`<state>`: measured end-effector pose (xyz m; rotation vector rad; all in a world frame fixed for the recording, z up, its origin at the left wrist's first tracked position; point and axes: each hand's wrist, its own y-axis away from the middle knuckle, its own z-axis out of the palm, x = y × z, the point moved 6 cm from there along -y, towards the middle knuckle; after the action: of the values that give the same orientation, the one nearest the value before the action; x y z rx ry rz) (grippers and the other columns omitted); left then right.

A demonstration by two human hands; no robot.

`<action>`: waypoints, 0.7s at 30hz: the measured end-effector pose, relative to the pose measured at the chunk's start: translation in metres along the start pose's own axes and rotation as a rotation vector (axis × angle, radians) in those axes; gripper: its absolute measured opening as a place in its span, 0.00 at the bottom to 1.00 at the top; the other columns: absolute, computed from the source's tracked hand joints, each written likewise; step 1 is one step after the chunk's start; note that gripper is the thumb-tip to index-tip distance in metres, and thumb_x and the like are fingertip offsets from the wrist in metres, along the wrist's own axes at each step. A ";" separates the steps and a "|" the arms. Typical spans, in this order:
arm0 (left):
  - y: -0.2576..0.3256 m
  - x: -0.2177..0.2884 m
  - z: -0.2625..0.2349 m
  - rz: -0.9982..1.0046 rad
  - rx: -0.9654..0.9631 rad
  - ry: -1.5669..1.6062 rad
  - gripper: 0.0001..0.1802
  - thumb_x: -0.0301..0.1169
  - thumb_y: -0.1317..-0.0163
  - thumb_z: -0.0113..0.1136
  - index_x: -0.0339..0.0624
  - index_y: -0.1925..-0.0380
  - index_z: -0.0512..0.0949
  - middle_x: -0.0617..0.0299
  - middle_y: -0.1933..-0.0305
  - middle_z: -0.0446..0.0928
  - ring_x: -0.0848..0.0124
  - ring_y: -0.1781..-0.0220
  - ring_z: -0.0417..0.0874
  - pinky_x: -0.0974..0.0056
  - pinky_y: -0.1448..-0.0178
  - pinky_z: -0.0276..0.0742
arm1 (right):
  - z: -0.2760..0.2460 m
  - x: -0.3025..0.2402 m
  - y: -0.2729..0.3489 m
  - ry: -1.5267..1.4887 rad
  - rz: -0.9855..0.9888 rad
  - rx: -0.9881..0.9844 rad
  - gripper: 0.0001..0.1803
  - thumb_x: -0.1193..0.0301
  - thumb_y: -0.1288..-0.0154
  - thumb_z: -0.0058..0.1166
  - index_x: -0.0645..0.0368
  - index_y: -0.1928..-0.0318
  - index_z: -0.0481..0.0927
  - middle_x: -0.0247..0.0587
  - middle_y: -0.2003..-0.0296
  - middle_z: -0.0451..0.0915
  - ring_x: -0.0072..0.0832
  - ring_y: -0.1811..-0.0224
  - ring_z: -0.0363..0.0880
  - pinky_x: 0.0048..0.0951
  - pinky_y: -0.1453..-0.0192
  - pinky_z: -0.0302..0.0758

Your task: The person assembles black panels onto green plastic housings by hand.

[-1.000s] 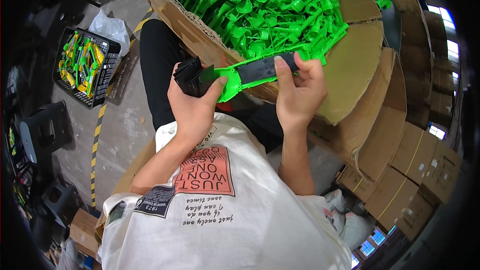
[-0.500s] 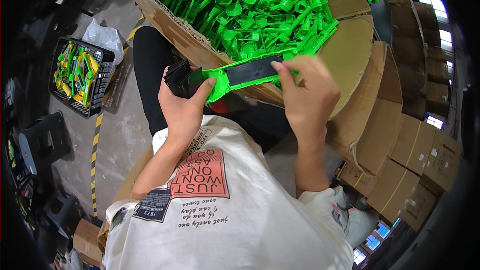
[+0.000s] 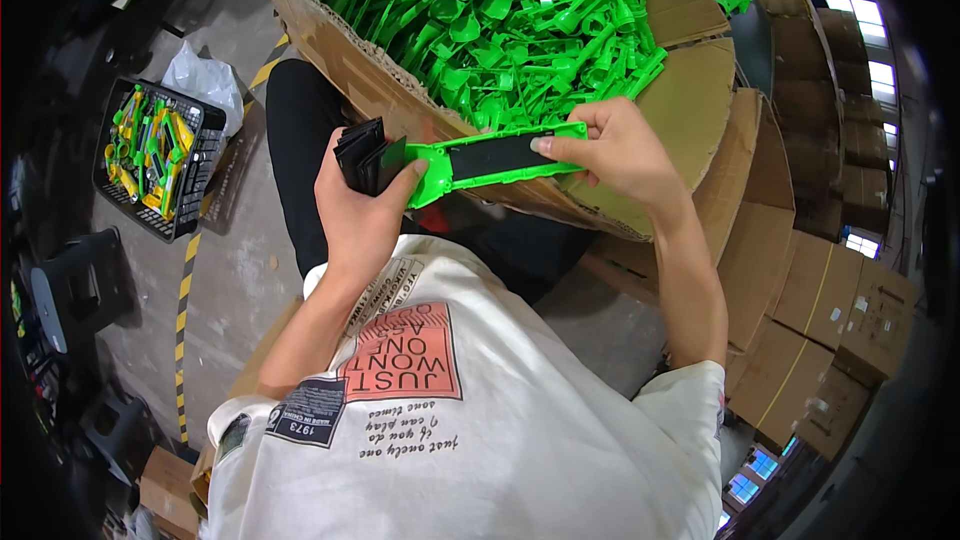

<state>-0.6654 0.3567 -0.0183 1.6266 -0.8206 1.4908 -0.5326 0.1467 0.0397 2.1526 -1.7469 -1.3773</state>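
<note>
Between my hands is a long bright green plastic part point(image 3: 432, 180), one end widened like a shovel blade. A flat black strip point(image 3: 493, 155) lies in the recess along its length. My left hand point(image 3: 362, 208) grips the wide end with the thumb on top, and also holds a stack of thin black strips point(image 3: 368, 153) upright against the palm. At the narrow end, my right hand point(image 3: 622, 152) pinches the part, its thumb pressing on the black strip's end and its fingers curled behind. The underside of the part is hidden.
Just beyond my hands stands a big cardboard box point(image 3: 680, 95) full of loose green plastic parts point(image 3: 500, 20). A black crate point(image 3: 185, 215) of green and yellow pieces sits on the floor at left, near a dark stool point(image 3: 80, 285). Stacked cartons point(image 3: 820, 320) stand at right.
My right hand has shifted from above the strip to the narrow end and now pinches it. The green part has turned a little toward level. My left hand keeps its hold.
</note>
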 end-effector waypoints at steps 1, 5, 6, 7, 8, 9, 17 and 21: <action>0.000 -0.002 -0.001 -0.008 -0.009 -0.015 0.16 0.21 0.50 0.68 0.36 0.63 0.72 0.65 0.66 0.76 0.80 0.65 0.75 0.73 0.58 0.73 | 0.002 -0.001 0.002 -0.026 0.015 -0.023 0.17 0.63 0.48 0.69 0.66 0.74 0.80 0.30 0.86 0.73 0.16 0.85 0.72 0.21 0.82 0.67; 0.002 -0.003 0.005 0.005 -0.031 0.008 0.16 0.21 0.50 0.68 0.36 0.63 0.72 0.65 0.67 0.76 0.80 0.65 0.75 0.73 0.59 0.73 | 0.021 -0.014 0.013 -0.245 -0.113 0.000 0.11 0.70 0.46 0.67 0.62 0.67 0.79 0.28 0.83 0.72 0.12 0.87 0.67 0.18 0.84 0.63; 0.002 -0.008 0.004 -0.022 -0.022 0.051 0.16 0.21 0.50 0.68 0.36 0.63 0.72 0.65 0.68 0.76 0.80 0.65 0.75 0.73 0.59 0.73 | 0.021 -0.017 0.013 -0.356 -0.118 0.066 0.11 0.74 0.44 0.64 0.61 0.61 0.78 0.31 0.77 0.74 0.13 0.87 0.67 0.16 0.85 0.62; 0.003 -0.007 0.003 -0.016 -0.027 0.053 0.16 0.21 0.50 0.68 0.36 0.63 0.72 0.65 0.68 0.76 0.80 0.65 0.75 0.73 0.59 0.73 | 0.021 -0.016 0.014 -0.356 -0.119 0.073 0.11 0.74 0.44 0.64 0.61 0.61 0.78 0.31 0.77 0.74 0.13 0.87 0.67 0.16 0.85 0.62; 0.003 -0.009 0.003 -0.054 -0.022 0.035 0.16 0.21 0.50 0.68 0.37 0.63 0.72 0.64 0.68 0.76 0.79 0.66 0.76 0.73 0.59 0.74 | 0.025 -0.010 0.014 -0.393 -0.063 0.040 0.10 0.75 0.43 0.63 0.61 0.61 0.78 0.30 0.76 0.75 0.13 0.86 0.67 0.16 0.85 0.61; 0.003 -0.011 0.001 -0.092 -0.017 0.015 0.16 0.22 0.50 0.69 0.37 0.63 0.72 0.64 0.68 0.77 0.79 0.66 0.76 0.72 0.59 0.74 | 0.029 -0.005 0.015 -0.430 -0.006 0.005 0.08 0.76 0.43 0.62 0.62 0.62 0.78 0.29 0.75 0.75 0.13 0.85 0.67 0.16 0.85 0.60; 0.006 -0.015 -0.007 -0.209 0.034 0.151 0.20 0.18 0.54 0.69 0.38 0.60 0.73 0.63 0.65 0.75 0.76 0.66 0.77 0.72 0.59 0.74 | 0.025 -0.019 0.037 -0.483 -0.047 -0.101 0.15 0.71 0.35 0.52 0.64 0.49 0.74 0.44 0.67 0.80 0.26 0.72 0.80 0.24 0.74 0.77; 0.009 -0.006 -0.008 -0.239 -0.020 0.175 0.22 0.17 0.54 0.68 0.39 0.59 0.72 0.63 0.64 0.74 0.75 0.64 0.77 0.71 0.57 0.74 | 0.020 -0.022 0.054 -1.045 -0.210 -0.254 0.21 0.65 0.29 0.43 0.68 0.43 0.69 0.50 0.61 0.80 0.34 0.68 0.83 0.31 0.69 0.83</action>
<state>-0.6772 0.3587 -0.0230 1.4972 -0.5232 1.4247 -0.5864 0.1545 0.0693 1.5670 -1.3613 -2.9255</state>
